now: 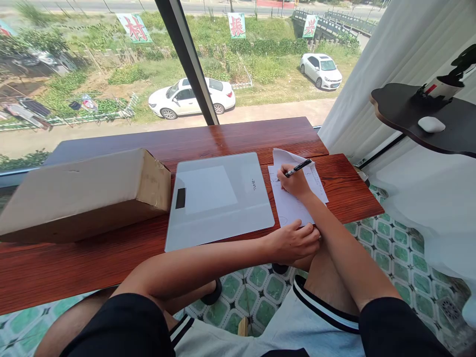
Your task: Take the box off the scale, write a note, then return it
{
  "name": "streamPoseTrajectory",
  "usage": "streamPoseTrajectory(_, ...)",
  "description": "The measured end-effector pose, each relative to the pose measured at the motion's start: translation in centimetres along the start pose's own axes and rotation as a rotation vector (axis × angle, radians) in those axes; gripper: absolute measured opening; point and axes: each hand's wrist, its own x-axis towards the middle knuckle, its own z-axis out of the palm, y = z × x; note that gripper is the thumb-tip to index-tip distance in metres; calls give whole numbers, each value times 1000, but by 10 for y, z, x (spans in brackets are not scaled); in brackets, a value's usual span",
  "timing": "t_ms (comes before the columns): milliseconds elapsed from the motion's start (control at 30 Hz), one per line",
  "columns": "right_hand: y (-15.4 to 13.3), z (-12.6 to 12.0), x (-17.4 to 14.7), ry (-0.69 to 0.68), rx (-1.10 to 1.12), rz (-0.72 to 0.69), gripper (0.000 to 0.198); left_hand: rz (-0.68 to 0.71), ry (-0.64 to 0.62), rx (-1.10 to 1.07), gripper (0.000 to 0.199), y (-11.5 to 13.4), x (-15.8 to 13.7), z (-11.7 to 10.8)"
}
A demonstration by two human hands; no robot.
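My right hand (294, 182) is closed around a black pen (300, 166), its lower end close to the written lines on a sheet of white paper (297, 210). Handwriting covers part of the upper sheet, and the page's far edge curls up. My left hand (292, 242) lies across the near edge of the paper and table, fingers loosely stretched and nothing visible in them. Left of the paper rests a flat pale-grey glass panel with a small dark display, looking like a bathroom scale (223, 218).
A long cardboard box (82, 193) occupies the left of the red-brown wooden table (353, 186). At right, a dark shelf (405, 106) carries a potted plant (441, 88) and a white computer mouse (431, 124). A white curtain (357, 84) hangs beside the window.
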Motion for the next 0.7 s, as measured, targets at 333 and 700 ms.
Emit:
streamPoseTrajectory(333, -8, -7, -3, 147, -241, -208, 34, -5, 3, 2, 28, 0, 0, -2)
streamPoseTrajectory(700, -5, -37, 2, -43, -833, -321, 12, -3, -21, 1, 29, -2, 1, -6)
